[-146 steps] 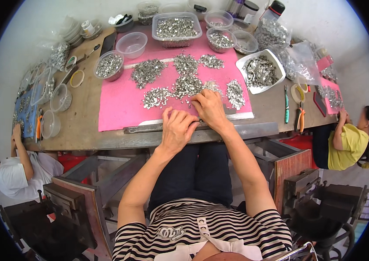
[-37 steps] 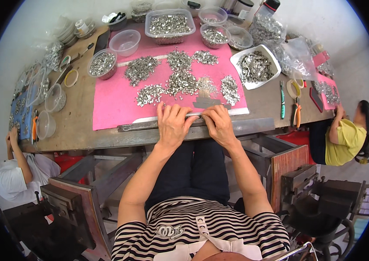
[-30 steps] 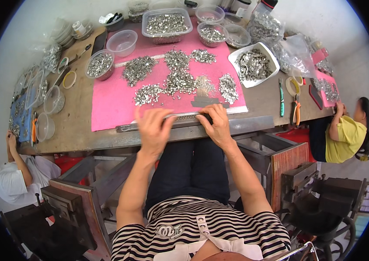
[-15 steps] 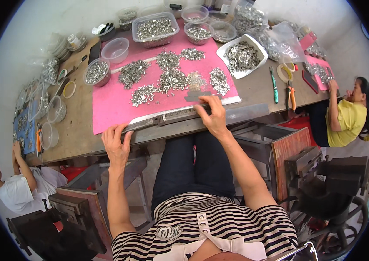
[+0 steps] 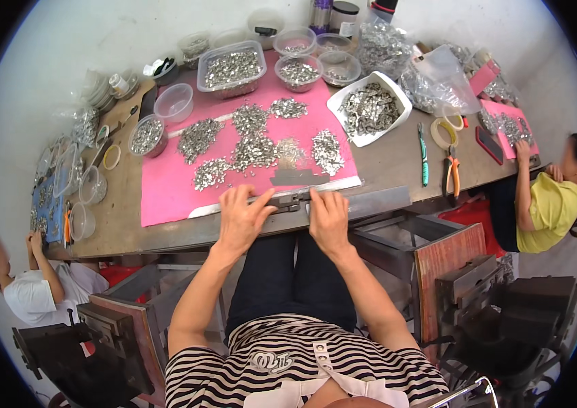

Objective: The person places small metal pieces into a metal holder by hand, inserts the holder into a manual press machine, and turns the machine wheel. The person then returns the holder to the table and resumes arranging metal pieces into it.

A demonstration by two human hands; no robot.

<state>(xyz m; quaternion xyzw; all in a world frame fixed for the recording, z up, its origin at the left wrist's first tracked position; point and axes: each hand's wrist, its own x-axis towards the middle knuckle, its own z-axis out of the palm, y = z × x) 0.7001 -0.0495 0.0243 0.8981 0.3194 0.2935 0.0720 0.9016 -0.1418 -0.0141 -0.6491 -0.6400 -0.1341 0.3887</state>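
Note:
At the front edge of the table I hold a narrow dark metal bar with a blocky fitting (image 5: 290, 202) between my two hands. My left hand (image 5: 242, 219) grips its left part, with thumb and fingertips closed on it. My right hand (image 5: 329, 221) pinches the right end, and its fingers hide part of the bar. Just beyond lie flat grey strips (image 5: 299, 177) on a pink sheet (image 5: 166, 197). Piles of small silvery metal pieces (image 5: 254, 151) cover the sheet's middle, next to a heap of thin pale pins (image 5: 290, 154).
Tubs of metal pieces (image 5: 233, 68) stand at the back, with a white tray (image 5: 370, 109) to their right. Green-handled tweezers (image 5: 424, 156), orange-handled pliers (image 5: 451, 173) and tape rolls (image 5: 443, 134) lie at the right. Co-workers sit at the left (image 5: 37, 296) and right (image 5: 550, 211).
My hands have come closer together: the left moved right along the bar, the right drew slightly left and down. The bar has shifted, and less of it shows between my hands.

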